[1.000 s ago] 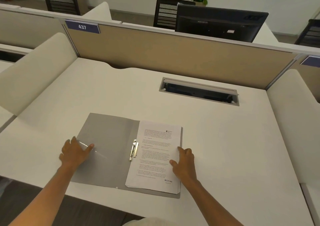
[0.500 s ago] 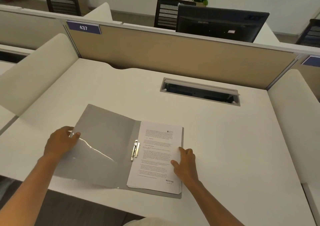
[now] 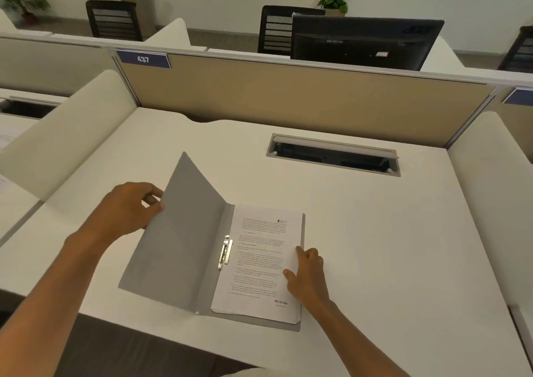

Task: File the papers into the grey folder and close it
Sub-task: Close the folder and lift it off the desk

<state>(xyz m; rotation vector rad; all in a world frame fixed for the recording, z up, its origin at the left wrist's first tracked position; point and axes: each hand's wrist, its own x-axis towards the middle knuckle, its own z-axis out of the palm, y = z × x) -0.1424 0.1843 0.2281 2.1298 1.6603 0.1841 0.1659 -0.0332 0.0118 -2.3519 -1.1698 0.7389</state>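
A grey folder [image 3: 178, 249] lies near the desk's front edge, its left cover raised steeply off the desk. My left hand [image 3: 127, 209] grips that cover's outer edge between thumb and fingers. A stack of printed papers [image 3: 259, 264] rests on the folder's right half, held along its left edge by a metal fastener [image 3: 225, 252]. My right hand [image 3: 307, 274] presses on the stack's right edge with fingers spread, holding nothing.
The white desk [image 3: 389, 246] has a recessed cable slot [image 3: 334, 155] behind the folder. A tan partition [image 3: 288, 99] with a "437" label closes the back. White side dividers [image 3: 66, 134] flank the desk. A black monitor [image 3: 366, 43] stands beyond the partition.
My left hand took hold of the folder's left cover and has swung it up from flat to steeply raised, toward the papers. My right hand has stayed on the stack.
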